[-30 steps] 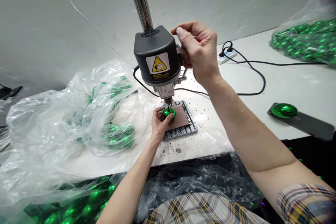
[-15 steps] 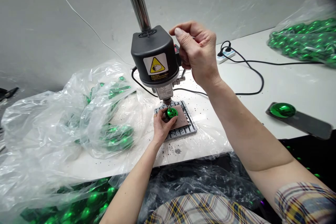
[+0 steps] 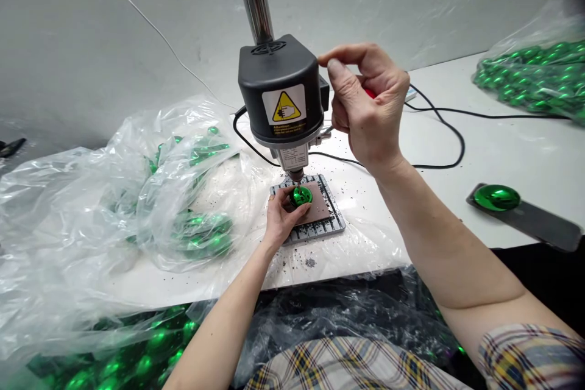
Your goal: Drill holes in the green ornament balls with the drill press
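Note:
My left hand (image 3: pixel 284 217) pinches a shiny green ball (image 3: pixel 301 196) between thumb and fingers. The ball rests on a brown board (image 3: pixel 322 202) that lies on the slotted metal base (image 3: pixel 336 225) of a small bench drill press (image 3: pixel 280 88). Right above the ball is the chuck (image 3: pixel 297 175); its thin bit reaches down to the ball's top, though I cannot tell how deep. My right hand (image 3: pixel 370 100) is raised beside the black motor housing, its fingers curled round a drill press handle whose red knob (image 3: pixel 369 92) shows between them.
Clear plastic bags (image 3: pixel 183 195) with green balls spread over the left. Another bag of green balls (image 3: pixel 534 73) lies at the far right. A green ball (image 3: pixel 497 197) sits on a dark phone (image 3: pixel 542 225). A black cable (image 3: pixel 457 140) crosses the table; dark shavings surround the base.
My right hand has shifted slightly right and down beside the housing, and the red knob now shows in it. My left hand still holds the ball under the chuck. The view has shifted a little.

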Available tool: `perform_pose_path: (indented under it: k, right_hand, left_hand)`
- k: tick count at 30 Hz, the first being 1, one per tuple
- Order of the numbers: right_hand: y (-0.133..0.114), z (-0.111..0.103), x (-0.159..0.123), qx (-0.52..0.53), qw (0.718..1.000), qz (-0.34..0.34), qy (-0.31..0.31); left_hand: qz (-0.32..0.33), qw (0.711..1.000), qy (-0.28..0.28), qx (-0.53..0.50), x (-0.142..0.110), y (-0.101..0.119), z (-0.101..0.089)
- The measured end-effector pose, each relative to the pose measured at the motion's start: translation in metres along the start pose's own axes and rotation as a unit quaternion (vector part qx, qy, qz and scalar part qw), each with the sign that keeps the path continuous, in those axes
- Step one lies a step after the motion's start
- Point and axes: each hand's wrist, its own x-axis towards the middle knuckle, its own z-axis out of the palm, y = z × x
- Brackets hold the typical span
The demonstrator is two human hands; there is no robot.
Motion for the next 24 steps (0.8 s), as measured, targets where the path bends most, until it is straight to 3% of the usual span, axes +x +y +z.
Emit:
perform_pose_path:
  k: [6, 12, 18, 24]
  right_hand:
    - [0.001, 0.001, 0.002, 0.021, 1.000, 0.000, 0.011]
    - [-0.002, 0.003, 0.006, -0.021, 0.999, 0.023, -0.001]
    - [-0.004, 0.004, 0.007, 0.063, 0.998, -0.001, 0.005]
    - [-0.009, 0.005, 0.006, 0.000, 0.999, 0.041, 0.005]
  left_hand:
    - [-0.028, 0.999, -0.002, -0.040, 0.002, 0.005, -0.006]
    - [-0.060, 0.993, -0.011, -0.106, 0.000, -0.001, -0.016]
    - [-0.070, 0.991, 0.025, -0.107, 0.003, -0.002, -0.014]
    - [-0.076, 0.990, 0.040, -0.112, 0.007, -0.001, -0.017]
